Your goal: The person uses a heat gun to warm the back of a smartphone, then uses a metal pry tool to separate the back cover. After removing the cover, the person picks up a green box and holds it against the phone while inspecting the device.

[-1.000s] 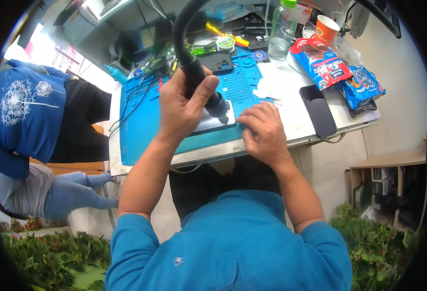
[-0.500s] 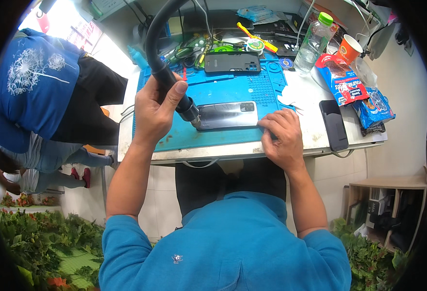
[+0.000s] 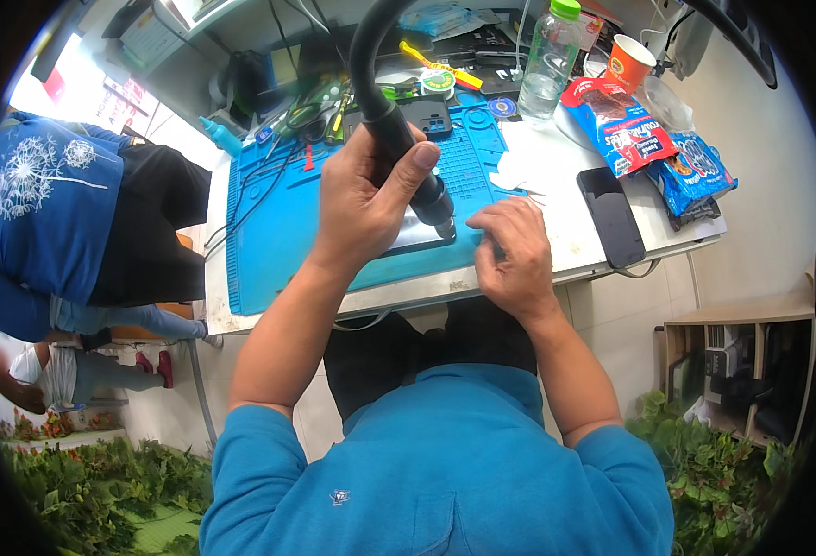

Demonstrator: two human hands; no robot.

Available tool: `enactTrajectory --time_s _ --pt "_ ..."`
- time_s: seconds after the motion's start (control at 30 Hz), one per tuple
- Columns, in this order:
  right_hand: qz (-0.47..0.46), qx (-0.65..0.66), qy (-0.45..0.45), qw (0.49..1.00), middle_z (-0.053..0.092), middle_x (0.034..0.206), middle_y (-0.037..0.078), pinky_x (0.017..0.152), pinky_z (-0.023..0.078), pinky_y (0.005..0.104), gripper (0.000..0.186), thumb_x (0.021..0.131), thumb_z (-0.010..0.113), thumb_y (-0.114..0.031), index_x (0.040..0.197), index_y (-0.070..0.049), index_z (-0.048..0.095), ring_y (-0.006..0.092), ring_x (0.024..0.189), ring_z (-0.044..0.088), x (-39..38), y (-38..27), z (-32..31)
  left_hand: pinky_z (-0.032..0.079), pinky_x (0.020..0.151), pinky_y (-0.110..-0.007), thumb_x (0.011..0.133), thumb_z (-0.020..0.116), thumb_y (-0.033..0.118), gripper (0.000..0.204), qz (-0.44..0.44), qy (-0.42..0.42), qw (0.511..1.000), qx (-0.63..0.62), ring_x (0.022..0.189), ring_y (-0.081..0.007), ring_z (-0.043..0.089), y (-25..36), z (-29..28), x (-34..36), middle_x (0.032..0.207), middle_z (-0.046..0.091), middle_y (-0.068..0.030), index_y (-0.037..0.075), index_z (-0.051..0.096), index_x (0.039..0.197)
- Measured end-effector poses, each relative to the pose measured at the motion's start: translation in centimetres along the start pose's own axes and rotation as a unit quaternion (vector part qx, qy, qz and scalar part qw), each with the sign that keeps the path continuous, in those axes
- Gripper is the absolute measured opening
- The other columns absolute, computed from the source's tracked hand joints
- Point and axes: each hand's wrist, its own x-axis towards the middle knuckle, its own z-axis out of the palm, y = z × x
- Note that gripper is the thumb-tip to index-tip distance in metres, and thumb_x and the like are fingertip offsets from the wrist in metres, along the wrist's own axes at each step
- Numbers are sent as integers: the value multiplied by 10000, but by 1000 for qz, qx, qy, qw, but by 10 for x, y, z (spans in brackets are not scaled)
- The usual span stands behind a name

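My left hand (image 3: pixel 366 199) is wrapped round a hot air gun (image 3: pixel 431 199), a black handle with a metal nozzle on a thick black hose. Its nozzle points down over the right end of a silver phone (image 3: pixel 414 233), which lies back up on the blue repair mat (image 3: pixel 288 250). The hand and the gun hide most of the phone. Just right of the phone, my right hand (image 3: pixel 517 250) rests at the mat's edge with fingers loosely bent and the thumb apart. I see nothing in it.
A dark phone (image 3: pixel 612 218) lies on the white table at the right, by snack packets (image 3: pixel 621 130), an orange paper cup (image 3: pixel 628 63) and a plastic bottle (image 3: pixel 549 69). A black phone cover (image 3: pixel 429 118) and tools lie behind. Another person (image 3: pixel 47 204) stands at the left.
The hot air gun in my left hand has moved from the phone's left end to its right end. My right hand has come slightly away from the phone. The whole view has shifted.
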Motion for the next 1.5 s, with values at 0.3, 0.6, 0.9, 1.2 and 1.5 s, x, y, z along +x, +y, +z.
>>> enactTrajectory --time_s 0.3,0.6,0.9,1.2,1.5 --pt "-27 -33 -63 997 743 1011 68 1074 452 481 260 768 687 14 1007 -48 766 284 1027 664 3 -3 0 442 707 -208 1062 727 235 238 -21 30 998 52 824 -54 561 13 -43 -18 969 674 -13 34 668 1173" --pt "-30 -46 -70 996 733 954 71 1048 465 498 219 757 695 23 955 -42 764 275 997 666 6 -5 2 474 815 -244 1071 716 274 261 -36 84 990 103 889 -90 602 12 -108 -36 970 676 -32 29 683 1154" --pt "-32 -38 -59 997 734 968 76 1051 464 498 223 737 699 28 944 -32 759 275 983 668 4 -4 2 470 811 -236 1068 724 284 267 -3 107 986 128 890 -72 590 -12 -105 2 960 662 1 34 685 1153" --pt "-24 -24 -45 998 733 963 74 1080 451 497 240 713 696 -1 940 -50 759 267 984 679 1 -1 -1 486 752 -255 1036 767 310 306 36 91 994 47 832 -80 596 -27 -33 40 893 681 -9 16 696 1082" --pt "-16 -1 19 1000 711 953 77 1060 463 478 247 703 682 14 936 -50 730 275 960 675 -2 4 -2 489 759 -236 1059 733 283 272 6 11 999 45 863 -79 610 -22 4 50 946 673 -16 27 673 1131"
